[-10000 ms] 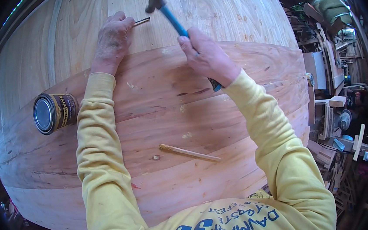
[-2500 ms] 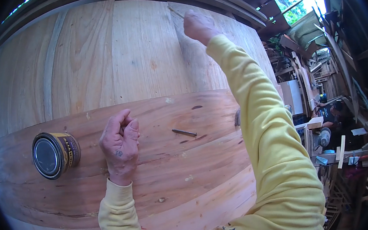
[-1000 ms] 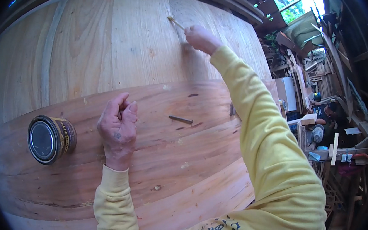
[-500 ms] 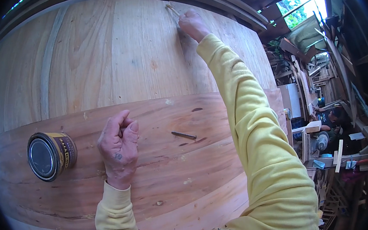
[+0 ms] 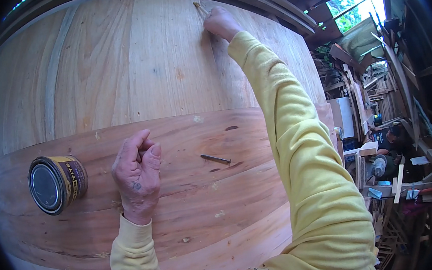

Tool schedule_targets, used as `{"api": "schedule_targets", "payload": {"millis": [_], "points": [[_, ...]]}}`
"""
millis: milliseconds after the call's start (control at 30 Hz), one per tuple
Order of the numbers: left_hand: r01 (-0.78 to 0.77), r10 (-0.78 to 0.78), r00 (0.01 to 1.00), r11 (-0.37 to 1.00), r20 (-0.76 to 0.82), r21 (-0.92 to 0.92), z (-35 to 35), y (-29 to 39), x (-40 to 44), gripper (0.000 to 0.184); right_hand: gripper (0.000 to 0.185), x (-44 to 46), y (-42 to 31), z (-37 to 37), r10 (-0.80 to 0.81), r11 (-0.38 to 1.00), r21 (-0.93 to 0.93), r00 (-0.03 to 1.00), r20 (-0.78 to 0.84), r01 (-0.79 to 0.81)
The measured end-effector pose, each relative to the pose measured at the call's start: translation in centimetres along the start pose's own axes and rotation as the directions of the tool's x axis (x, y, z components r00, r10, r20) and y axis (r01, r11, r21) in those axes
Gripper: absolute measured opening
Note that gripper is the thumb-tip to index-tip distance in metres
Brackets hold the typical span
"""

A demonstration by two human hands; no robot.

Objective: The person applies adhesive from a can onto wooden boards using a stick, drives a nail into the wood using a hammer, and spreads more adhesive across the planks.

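While most of its shaft is disappearing inside the right hand point(image 5: 221, 22), a thin stick point(image 5: 201, 9) is showing its smeared, yellowish-brown tip near the top edge of the pale wooden panels point(image 5: 161, 62), close to a seam. Whether that tip is touching the wood is hard to make out. The right hand is pinching the stick, but its fingertips are facing away, so the exact grip is staying hidden.

The left hand point(image 5: 137, 175) is curling loosely over the reddish planks point(image 5: 251, 183), thumb lying near the bent forefinger; the other fingers are tucking out of sight, and I cannot tell whether they are enclosing anything. To its right a dark nail point(image 5: 215, 158) is lying on the planks, well apart from both hands. To its left a can point(image 5: 72, 181) is sitting with its lid facing the camera, its label turning away so that only part of the lettering is showing.

The yellow right sleeve point(image 5: 299, 143) is crossing the planks and blocking much of their right side. Just past it, a small round-ended object point(image 5: 339, 133) is peeking out, too covered to identify. Farther right, another person point(image 5: 385, 138) is blending into shadow among jumbled timber point(image 5: 399, 183), and dark lens edges are cutting off the corners.
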State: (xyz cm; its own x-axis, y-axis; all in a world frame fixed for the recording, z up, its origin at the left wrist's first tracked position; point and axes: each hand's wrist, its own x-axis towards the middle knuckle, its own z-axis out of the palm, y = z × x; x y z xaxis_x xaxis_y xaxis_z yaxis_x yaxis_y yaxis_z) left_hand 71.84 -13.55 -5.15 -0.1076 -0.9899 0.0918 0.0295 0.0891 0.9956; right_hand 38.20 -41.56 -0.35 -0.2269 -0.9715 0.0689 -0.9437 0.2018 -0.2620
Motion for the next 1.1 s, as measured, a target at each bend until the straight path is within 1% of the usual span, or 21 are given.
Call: {"api": "schedule_targets", "payload": {"millis": [33,133,233,300,333,433,533,633,733,833,933,1100], "points": [[0.001,-0.001,1.000,1.000,0.004,0.014,-0.1,-0.1,-0.1,0.030,0.032,-0.2,0.0,0.2,-0.010,1.000,-0.009,1.000,-0.012,0.010],[-0.001,0.001,1.000,0.999,0.001,0.037,0.0,-0.2,-0.1,0.030,0.032,-0.8,-0.2,0.2,0.098,0.995,-0.007,0.994,0.046,-0.098],[-0.008,0.008,1.000,0.999,-0.001,0.037,-0.1,-0.1,0.0,0.030,0.032,0.3,-0.5,-0.7,0.053,0.999,-0.003,0.993,0.110,-0.053],[0.001,-0.001,1.000,1.000,-0.006,0.009,0.0,-0.1,0.1,0.030,0.031,0.7,-0.3,-0.3,-0.012,1.000,-0.020,0.998,0.060,0.013],[-0.003,0.003,1.000,1.000,0.000,0.024,0.0,-0.2,0.0,0.030,0.033,0.7,0.2,0.2,-0.043,0.998,-0.032,0.998,0.037,0.044],[-0.019,0.019,1.000,0.999,-0.008,0.046,-0.2,-0.3,0.2,0.030,0.036,-0.3,2.1,1.3,-0.095,0.988,-0.129,0.995,-0.036,0.090],[-0.031,0.032,0.999,0.999,-0.013,0.030,0.1,-0.3,0.2,0.028,0.035,-4.0,0.6,-1.8,0.055,0.987,0.146,0.998,0.029,-0.059],[-0.046,0.047,0.999,0.997,-0.024,0.057,0.0,-0.2,0.2,0.027,0.029,-6.0,0.3,-1.5,0.032,0.922,0.383,0.995,0.096,-0.066],[-0.063,0.065,0.998,0.996,-0.024,0.063,0.1,-0.2,0.4,0.027,0.019,-6.3,0.0,-0.4,-0.008,0.771,0.625,0.979,0.203,-0.123],[-0.072,0.074,0.997,0.995,-0.026,0.063,0.1,-0.3,0.4,0.027,0.022,-7.1,-1.5,-1.6,-0.035,0.657,0.699,0.915,0.403,-0.283],[-0.065,0.067,0.997,0.997,-0.033,0.051,0.0,-0.2,0.5,0.027,0.017,-8.2,-3.3,-2.4,-0.007,0.626,0.677,0.865,0.502,-0.387],[-0.043,0.043,0.998,0.999,-0.036,0.014,0.1,-0.4,0.4,0.027,0.017,-8.1,-3.6,-1.6,0.031,0.627,0.646,0.843,0.537,-0.435]]}}
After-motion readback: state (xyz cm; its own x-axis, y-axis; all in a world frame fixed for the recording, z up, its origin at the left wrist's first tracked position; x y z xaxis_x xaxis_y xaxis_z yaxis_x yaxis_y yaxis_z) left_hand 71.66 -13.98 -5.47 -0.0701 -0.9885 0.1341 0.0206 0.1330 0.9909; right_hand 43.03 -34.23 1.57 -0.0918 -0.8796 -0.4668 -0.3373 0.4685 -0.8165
